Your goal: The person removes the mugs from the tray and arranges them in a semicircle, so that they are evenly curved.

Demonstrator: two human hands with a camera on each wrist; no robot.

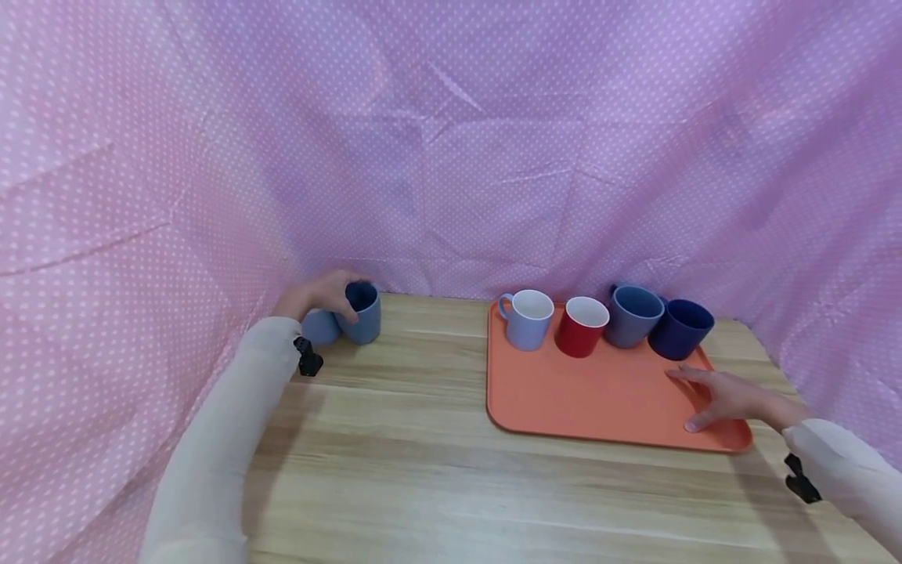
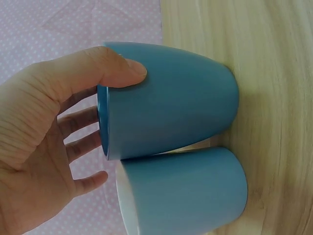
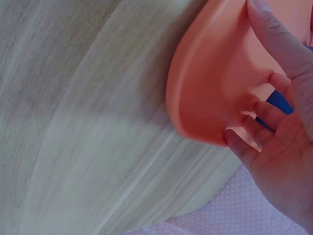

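Note:
At the far left of the table, my left hand grips a grey-blue mug at its rim. In the left wrist view, the thumb lies along the outside of this upright mug, while the fingers reach round behind it, partly hidden. Beside it stands a light blue mug with a pale inside, close against it; no handle shows on either. My right hand is spread over the right end of an orange tray. Its fingertips seem to touch the tray and it holds nothing.
Along the tray's back edge stand a pale lilac-blue mug, a red mug, a grey-blue mug and a dark blue mug. Pink dotted cloth hangs behind and at both sides of the wooden table.

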